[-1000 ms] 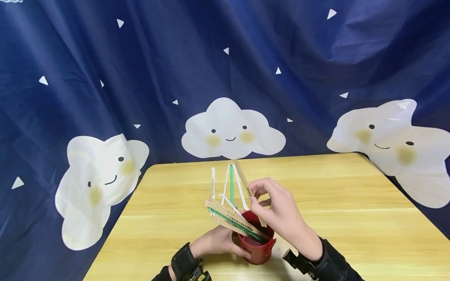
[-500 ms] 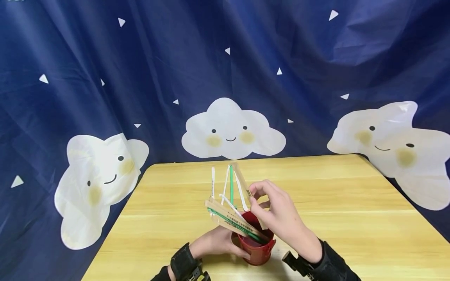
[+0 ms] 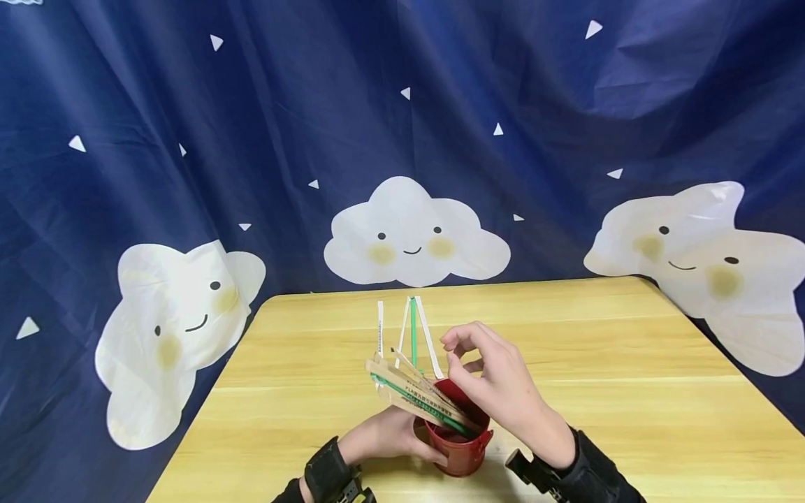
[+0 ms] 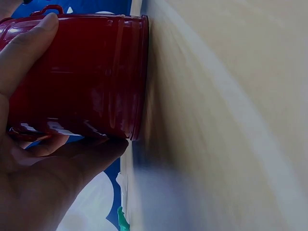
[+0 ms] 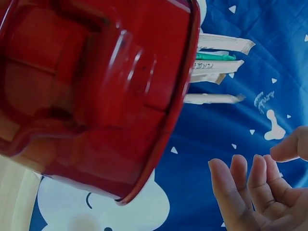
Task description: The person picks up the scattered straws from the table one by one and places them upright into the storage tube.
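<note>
My left hand grips a small red metal bucket from its left side, thumb in front, as the left wrist view also shows. The bucket stands on the table. Several paper-wrapped straws and a green straw lean out over its left rim. My right hand hovers over the right side of the rim. In the right wrist view its loosely bent fingers hold nothing and stay apart from the bucket. The straws' lower ends are partly hidden inside the bucket.
Behind the bucket, a green straw and slim white-wrapped straws lie on the wooden table. One more white-wrapped straw lies to their left. A dark blue curtain with clouds hangs beyond the table's far edge.
The paper-wrapped straw that my right hand pinched has been let go. It now leans left in the bucket among the others. Both hands have hardly moved.
</note>
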{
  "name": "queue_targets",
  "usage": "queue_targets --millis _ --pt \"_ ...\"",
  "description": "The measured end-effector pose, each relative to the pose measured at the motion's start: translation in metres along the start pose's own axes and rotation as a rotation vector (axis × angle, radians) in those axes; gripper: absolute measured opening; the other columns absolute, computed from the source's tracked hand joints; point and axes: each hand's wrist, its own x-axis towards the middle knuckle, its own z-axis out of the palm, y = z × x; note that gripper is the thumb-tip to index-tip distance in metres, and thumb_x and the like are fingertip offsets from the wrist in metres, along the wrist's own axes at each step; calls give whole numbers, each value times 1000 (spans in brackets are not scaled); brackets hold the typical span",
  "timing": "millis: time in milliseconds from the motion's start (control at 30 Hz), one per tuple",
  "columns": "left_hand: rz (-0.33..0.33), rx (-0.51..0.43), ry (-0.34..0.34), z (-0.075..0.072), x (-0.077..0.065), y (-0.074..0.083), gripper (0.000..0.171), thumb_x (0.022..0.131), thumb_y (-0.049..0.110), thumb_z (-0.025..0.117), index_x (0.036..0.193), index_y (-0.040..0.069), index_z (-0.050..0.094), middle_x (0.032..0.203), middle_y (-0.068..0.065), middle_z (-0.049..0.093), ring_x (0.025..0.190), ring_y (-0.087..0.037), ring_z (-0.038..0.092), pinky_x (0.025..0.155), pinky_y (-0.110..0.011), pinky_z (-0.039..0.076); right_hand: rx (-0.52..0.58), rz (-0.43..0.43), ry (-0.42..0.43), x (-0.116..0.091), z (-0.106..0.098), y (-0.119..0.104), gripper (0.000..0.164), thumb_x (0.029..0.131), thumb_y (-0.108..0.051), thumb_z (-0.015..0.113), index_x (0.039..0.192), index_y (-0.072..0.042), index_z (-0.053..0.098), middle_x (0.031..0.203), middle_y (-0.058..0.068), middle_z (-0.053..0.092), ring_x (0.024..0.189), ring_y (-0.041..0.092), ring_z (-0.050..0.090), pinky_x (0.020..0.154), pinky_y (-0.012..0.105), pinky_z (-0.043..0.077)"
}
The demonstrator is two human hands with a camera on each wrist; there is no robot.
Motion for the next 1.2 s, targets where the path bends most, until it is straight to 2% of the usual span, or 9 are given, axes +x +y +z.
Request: queue_targets --millis 33,133,267,433,767,900,1033,1167,1200 --pt "-16 -18 0 0 0 -1 71 86 8 82 147 7 45 142 -9 55 128 -9 53 110 -28 44 1 0 -1 0 0 0 25 86 4 68 103 -15 66 97 -7 66 82 4 63 63 23 60" --pt "-5 -2 -2 1 0 -10 73 86 8 82 148 8 43 143 -6 55 129 -10 53 109 -28 46 1 3 -8 1 0 1 25 86 3 68 103 -16 65 98 -6 66 81 5 63 63 24 60" --pt "38 28 -5 0 2 -19 75 85 10 83 148 10 43 144 -5 54 130 -12 54 109 -30 47 -5 6 -11 2 0 3 27 86 2 67 104 -17 64 98 -5 66 80 5 63 63 24 60" --pt "66 10 -8 0 4 -21 76 85 10 83 149 11 42 145 -6 54 131 -13 54 111 -32 46 -15 7 -6 4 0 6 28 86 2 67 105 -19 64 96 -5 66 79 6 64 63 23 59" --pt "44 -6 -8 1 2 -22 78 86 9 82 151 14 40 145 -3 53 132 -13 52 111 -31 45 -7 35 -25 5 3 13 25 87 1 67 106 -16 64 92 0 68 78 7 66 61 25 60" --pt "55 9 -1 2 1 -18 78 85 8 83 150 11 40 145 -7 54 132 -12 52 112 -31 44 -22 33 -29 6 8 20 24 88 1 67 105 -15 64 91 0 68 77 7 66 60 22 59" --pt "108 42 5 1 3 -7 78 83 5 84 148 4 42 143 -14 55 132 -17 54 113 -32 43 -43 47 -38 8 12 28 22 89 1 67 103 -15 65 92 -1 69 79 9 67 61 21 58" --pt "153 82 7 0 5 5 78 81 2 85 147 0 43 141 -14 56 132 -18 54 112 -33 44 -85 99 -74 14 10 38 19 90 -1 66 104 -13 65 92 -1 69 80 11 68 63 23 57" --pt "144 74 6 -1 6 7 78 80 1 85 147 1 43 142 -13 56 132 -17 54 113 -33 44 -97 114 -84 16 9 42 18 90 -1 66 104 -13 65 92 -2 69 80 12 68 64 24 57"
